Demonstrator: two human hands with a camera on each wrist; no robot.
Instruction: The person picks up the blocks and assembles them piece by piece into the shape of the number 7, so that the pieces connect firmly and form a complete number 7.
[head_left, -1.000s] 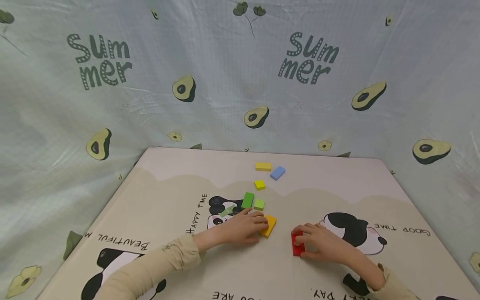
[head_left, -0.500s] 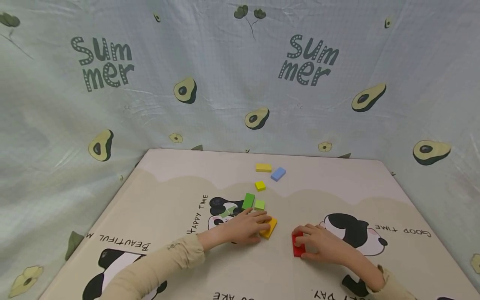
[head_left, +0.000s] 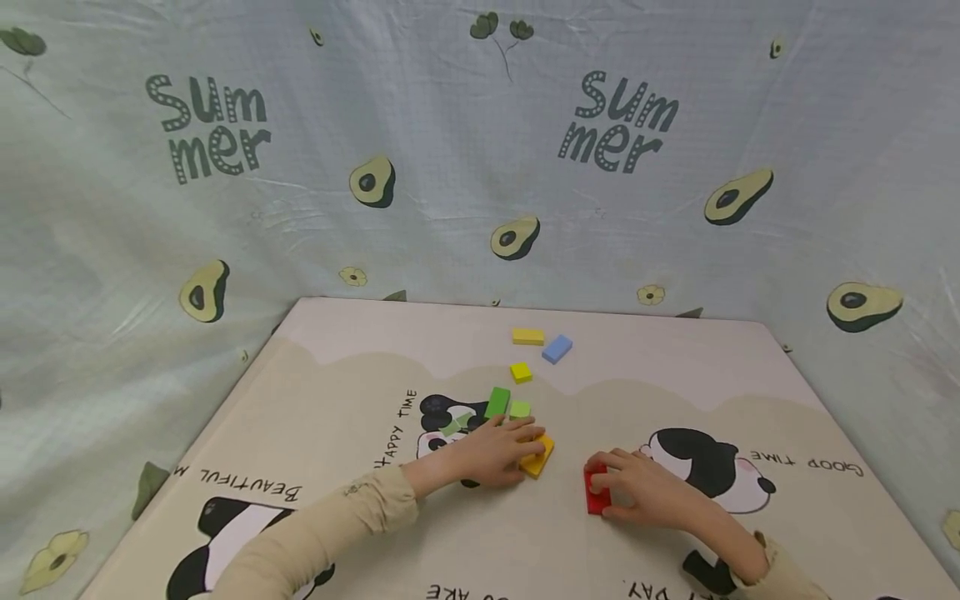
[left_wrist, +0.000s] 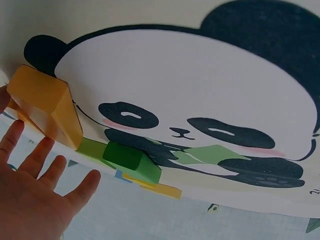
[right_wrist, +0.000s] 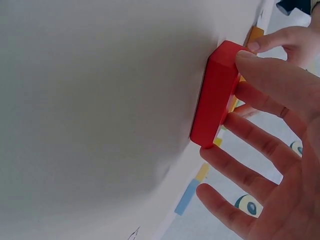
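My left hand (head_left: 491, 454) lies over an orange block (head_left: 540, 461), with thumb and fingers at its ends; in the left wrist view the fingertips meet the side of this orange block (left_wrist: 42, 95). In the head view, my right hand (head_left: 637, 492) holds a red block (head_left: 596, 501) that lies flat on the table to the right. Seen from the right wrist, the thumb presses one end of this red block (right_wrist: 215, 97) and a finger touches the other end. Beyond my left fingers are a green block (head_left: 497, 402) and a small light green block (head_left: 520, 409).
Farther back on the panda-printed table (head_left: 360, 333) lie a small yellow block (head_left: 521, 372), a longer yellow block (head_left: 528, 337) and a blue block (head_left: 557, 349). A curtain (head_left: 435, 108) with avocado prints hangs behind and along the sides.
My left forearm has slid slightly to the right, with the hand still at the orange block. The right hand stays on the red block. The head view has tilted a little.
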